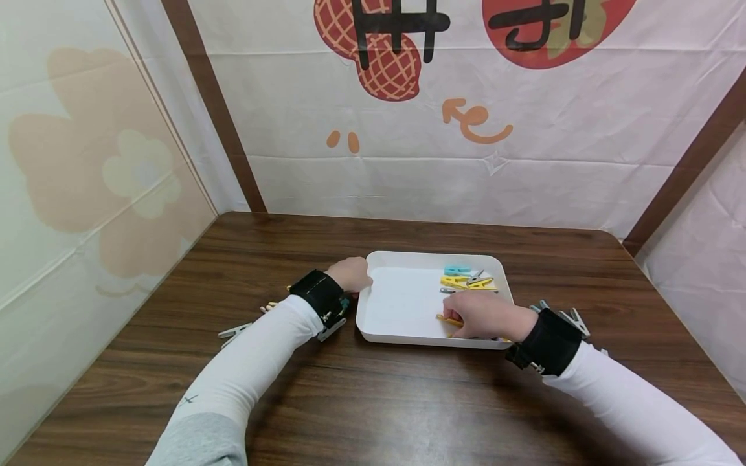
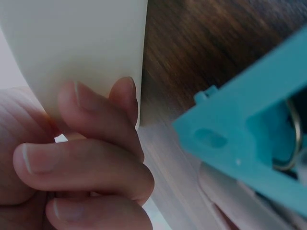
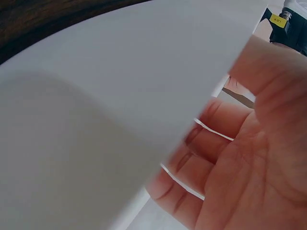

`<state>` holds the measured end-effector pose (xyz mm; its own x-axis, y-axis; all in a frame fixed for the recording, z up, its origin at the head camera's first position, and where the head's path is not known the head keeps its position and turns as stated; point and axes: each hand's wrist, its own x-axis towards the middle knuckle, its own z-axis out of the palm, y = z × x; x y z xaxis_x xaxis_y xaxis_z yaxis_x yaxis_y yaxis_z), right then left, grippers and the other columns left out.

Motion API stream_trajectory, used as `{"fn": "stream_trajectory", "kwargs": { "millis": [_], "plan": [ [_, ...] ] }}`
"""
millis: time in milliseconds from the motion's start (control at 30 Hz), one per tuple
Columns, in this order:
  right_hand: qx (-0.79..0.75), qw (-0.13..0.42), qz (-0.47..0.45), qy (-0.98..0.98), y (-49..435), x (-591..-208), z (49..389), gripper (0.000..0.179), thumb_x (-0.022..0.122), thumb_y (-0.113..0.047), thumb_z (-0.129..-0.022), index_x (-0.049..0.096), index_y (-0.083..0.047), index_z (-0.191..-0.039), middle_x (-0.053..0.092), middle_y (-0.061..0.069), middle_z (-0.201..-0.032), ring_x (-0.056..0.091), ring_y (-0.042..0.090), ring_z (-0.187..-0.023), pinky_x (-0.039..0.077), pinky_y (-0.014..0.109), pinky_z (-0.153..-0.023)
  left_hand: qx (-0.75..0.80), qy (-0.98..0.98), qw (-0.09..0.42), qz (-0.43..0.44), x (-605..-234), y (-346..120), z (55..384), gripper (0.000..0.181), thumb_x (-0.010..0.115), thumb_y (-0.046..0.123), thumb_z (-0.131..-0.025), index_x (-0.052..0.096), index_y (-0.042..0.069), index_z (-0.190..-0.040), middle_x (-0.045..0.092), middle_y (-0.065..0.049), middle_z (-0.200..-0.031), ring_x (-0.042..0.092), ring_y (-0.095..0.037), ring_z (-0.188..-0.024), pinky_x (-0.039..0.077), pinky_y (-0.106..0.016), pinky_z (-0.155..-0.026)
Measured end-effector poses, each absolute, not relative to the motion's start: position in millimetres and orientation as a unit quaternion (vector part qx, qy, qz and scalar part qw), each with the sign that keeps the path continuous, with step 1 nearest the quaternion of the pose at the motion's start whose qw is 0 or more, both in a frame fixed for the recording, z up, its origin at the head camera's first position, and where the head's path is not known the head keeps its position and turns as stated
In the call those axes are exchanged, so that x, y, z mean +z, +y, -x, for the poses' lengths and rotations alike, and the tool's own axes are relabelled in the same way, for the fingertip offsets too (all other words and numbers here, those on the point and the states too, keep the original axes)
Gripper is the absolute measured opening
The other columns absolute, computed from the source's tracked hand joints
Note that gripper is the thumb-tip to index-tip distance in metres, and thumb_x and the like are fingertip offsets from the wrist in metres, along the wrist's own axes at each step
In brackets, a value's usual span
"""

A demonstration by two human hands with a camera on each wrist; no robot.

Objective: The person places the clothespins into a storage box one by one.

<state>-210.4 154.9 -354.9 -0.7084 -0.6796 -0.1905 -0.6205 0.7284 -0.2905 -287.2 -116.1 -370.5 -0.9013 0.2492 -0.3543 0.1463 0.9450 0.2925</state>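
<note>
A white tray lies on the table. My left hand grips its left rim, and the left wrist view shows the curled fingers against the tray wall. Inside the tray's front right part, my right hand pinches a yellow-orange clothespin, its ends showing beside the thumb and fingertips. Behind that hand lie a teal clothespin, yellow clothespins and grey ones in a loose group. In the right wrist view the tray wall hides the fingertips.
Left of the tray, partly under the left arm, are a grey clothespin, another grey one and a teal one. Beyond the right wrist lie a white clothespin and a teal one. Printed cloth walls border the table.
</note>
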Motion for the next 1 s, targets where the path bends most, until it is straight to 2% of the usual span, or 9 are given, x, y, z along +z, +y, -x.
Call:
{"fn": "stream_trajectory", "kwargs": {
  "millis": [100,233,333,500,800,1000],
  "plan": [
    [-0.102,0.128,0.36,0.919,157,-355,209,0.023,0.082,-0.021,-0.079,0.06,-0.014,-0.083,0.045,-0.006,-0.067,0.044,0.01,-0.064,0.033,0.026,-0.057,0.133,0.966,0.199,-0.1,-371,-117,287,0.024,0.05,0.011,-0.096,0.063,0.001,-0.079,0.058,-0.005,-0.055,0.05,-0.015,-0.048,0.038,-0.025,-0.049],
    [-0.106,0.103,0.36,0.921,164,-351,206,0.026,0.082,-0.024,-0.079,0.059,-0.014,-0.085,0.05,-0.006,-0.075,0.045,0.006,-0.063,0.037,0.025,-0.057,0.137,0.966,0.198,-0.096,-372,-117,288,0.023,0.05,0.011,-0.096,0.063,0.001,-0.082,0.06,-0.006,-0.057,0.051,-0.015,-0.05,0.038,-0.025,-0.05],
    [-0.111,0.088,0.351,0.926,172,-345,204,0.026,0.082,-0.027,-0.079,0.063,-0.013,-0.092,0.055,-0.005,-0.083,0.046,0.006,-0.066,0.04,0.025,-0.059,0.137,0.966,0.198,-0.094,-372,-117,288,0.022,0.05,0.012,-0.097,0.063,0.001,-0.083,0.06,-0.006,-0.058,0.052,-0.015,-0.05,0.038,-0.025,-0.05],
    [-0.137,0.07,0.324,0.934,188,-333,201,0.029,0.079,-0.022,-0.081,0.067,-0.008,-0.104,0.06,-0.003,-0.087,0.05,0.01,-0.072,0.042,0.028,-0.061,0.135,0.966,0.2,-0.092,-373,-117,289,0.023,0.05,0.012,-0.097,0.063,0.001,-0.081,0.059,-0.006,-0.057,0.051,-0.015,-0.049,0.038,-0.025,-0.049],
    [-0.161,0.045,0.267,0.949,225,-321,195,0.032,0.076,-0.024,-0.084,0.067,-0.004,-0.107,0.061,-0.003,-0.084,0.054,0.011,-0.073,0.044,0.03,-0.062,0.131,0.966,0.204,-0.089,-376,-118,291,0.023,0.05,0.011,-0.097,0.062,0.001,-0.081,0.059,-0.006,-0.056,0.05,-0.015,-0.047,0.037,-0.025,-0.048],
    [-0.198,0.039,0.23,0.952,255,-313,188,0.032,0.075,-0.021,-0.086,0.065,-0.002,-0.109,0.064,-0.003,-0.089,0.06,0.014,-0.08,0.049,0.035,-0.069,0.129,0.966,0.203,-0.095,-374,-118,290,0.023,0.049,0.012,-0.097,0.062,0.001,-0.08,0.059,-0.005,-0.056,0.05,-0.015,-0.047,0.037,-0.025,-0.049]
  ]
}}
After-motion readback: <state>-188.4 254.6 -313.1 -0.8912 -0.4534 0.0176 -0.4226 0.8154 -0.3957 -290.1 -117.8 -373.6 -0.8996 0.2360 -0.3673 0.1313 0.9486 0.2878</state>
